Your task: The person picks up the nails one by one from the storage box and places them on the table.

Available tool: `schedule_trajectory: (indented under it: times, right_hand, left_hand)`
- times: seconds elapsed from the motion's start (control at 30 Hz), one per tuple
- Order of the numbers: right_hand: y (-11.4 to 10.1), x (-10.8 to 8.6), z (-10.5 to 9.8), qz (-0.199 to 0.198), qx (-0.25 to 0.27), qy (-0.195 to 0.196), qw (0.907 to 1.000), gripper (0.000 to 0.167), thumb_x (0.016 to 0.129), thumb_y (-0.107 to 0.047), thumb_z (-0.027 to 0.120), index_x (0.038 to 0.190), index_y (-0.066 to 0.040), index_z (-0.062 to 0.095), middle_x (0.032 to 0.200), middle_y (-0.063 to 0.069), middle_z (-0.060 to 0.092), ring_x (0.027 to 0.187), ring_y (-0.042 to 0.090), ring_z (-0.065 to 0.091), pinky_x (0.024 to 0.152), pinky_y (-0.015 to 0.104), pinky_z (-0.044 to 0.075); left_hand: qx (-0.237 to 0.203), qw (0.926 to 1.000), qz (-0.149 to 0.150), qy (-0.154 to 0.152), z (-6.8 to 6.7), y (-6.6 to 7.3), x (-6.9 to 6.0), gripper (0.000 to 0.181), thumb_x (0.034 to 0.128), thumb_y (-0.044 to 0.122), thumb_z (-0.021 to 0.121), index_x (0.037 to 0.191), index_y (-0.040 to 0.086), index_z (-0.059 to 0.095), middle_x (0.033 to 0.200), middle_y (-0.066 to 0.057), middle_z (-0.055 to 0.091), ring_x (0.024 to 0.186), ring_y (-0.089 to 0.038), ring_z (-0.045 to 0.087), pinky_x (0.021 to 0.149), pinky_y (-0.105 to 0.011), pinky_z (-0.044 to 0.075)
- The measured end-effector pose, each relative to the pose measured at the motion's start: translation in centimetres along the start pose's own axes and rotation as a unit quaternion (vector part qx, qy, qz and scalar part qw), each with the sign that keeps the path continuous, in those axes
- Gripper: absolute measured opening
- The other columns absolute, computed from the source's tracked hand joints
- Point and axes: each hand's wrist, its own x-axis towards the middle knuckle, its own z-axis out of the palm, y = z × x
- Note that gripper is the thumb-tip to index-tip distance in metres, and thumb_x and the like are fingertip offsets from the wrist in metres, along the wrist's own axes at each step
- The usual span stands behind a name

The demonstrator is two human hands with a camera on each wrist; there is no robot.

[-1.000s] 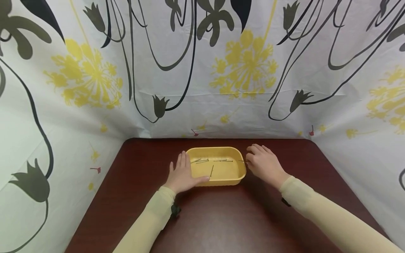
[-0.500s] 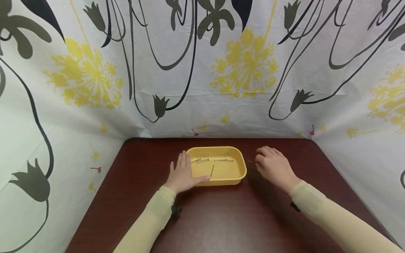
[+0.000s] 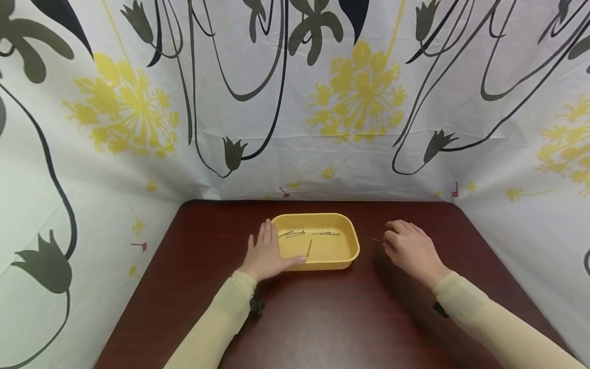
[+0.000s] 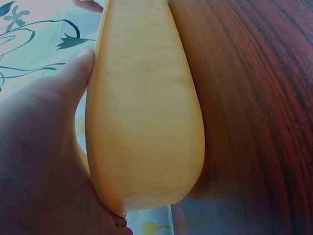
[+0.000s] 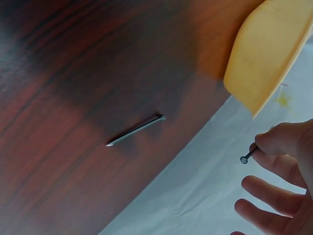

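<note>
Right wrist view: a loose dark grey metal nail (image 5: 136, 131) lies at the centre-left of the frame on the dark red-brown wooden counter (image 5: 49, 176), to the left of the right hand (image 5: 288, 170), the nearer of the two hands. Its long axis slants from its tip at lower left to its head at upper right, roughly toward the shallow yellow plastic tray (image 5: 269, 44) in the upper right. Thumb and forefinger pinch a round-headed metal nail (image 5: 249, 154); the other fingers stand apart.

Left wrist view: the tray's side fills the centre; the thumb of the left hand (image 4: 44, 137) lies at its rim, at left.

Head view: mid-frame, the left hand is spread against the tray's left end, thumb over the near rim; several thin nails (image 3: 309, 248) lie inside. Against a second ago, when the pinched nail reached the tray's right rim, the right hand sits farther right, with a gap; tray and left hand look unmoved
</note>
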Motion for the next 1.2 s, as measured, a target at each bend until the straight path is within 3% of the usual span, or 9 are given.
schedule_trajectory:
  times: [0.77,1.2]
  right_hand:
    - [1.7,-4.9,1.6,0.01,-0.015,-0.048,0.9987,0.02,0.073,-0.004,0.079,0.073,-0.016,0.063,0.103,0.012,0.065,0.101,0.037,0.061,0.087,0.066,0.046]
    - [1.7,-6.3,2.9,0.018,-0.025,-0.063,0.9976,0.024,0.072,-0.006,0.08,0.07,-0.017,0.059,0.096,0.008,0.063,0.095,0.035,0.063,0.084,0.065,0.048]
  left_hand:
    - [-0.006,1.0,-0.003,-0.003,-0.4,0.2,-0.3,0.136,0.0708,0.094,0.05,0.16,-0.001,0.009,0.167,-0.018,-0.001,0.154,-0.032,0.003,0.117,-0.061,0.013]
    - [-0.01,0.9999,-0.007,-0.009,-0.4,0.2,-0.2,0.137,0.0705,0.094,0.049,0.161,0.001,0.006,0.167,-0.016,-0.003,0.154,-0.03,0.001,0.118,-0.059,0.012]
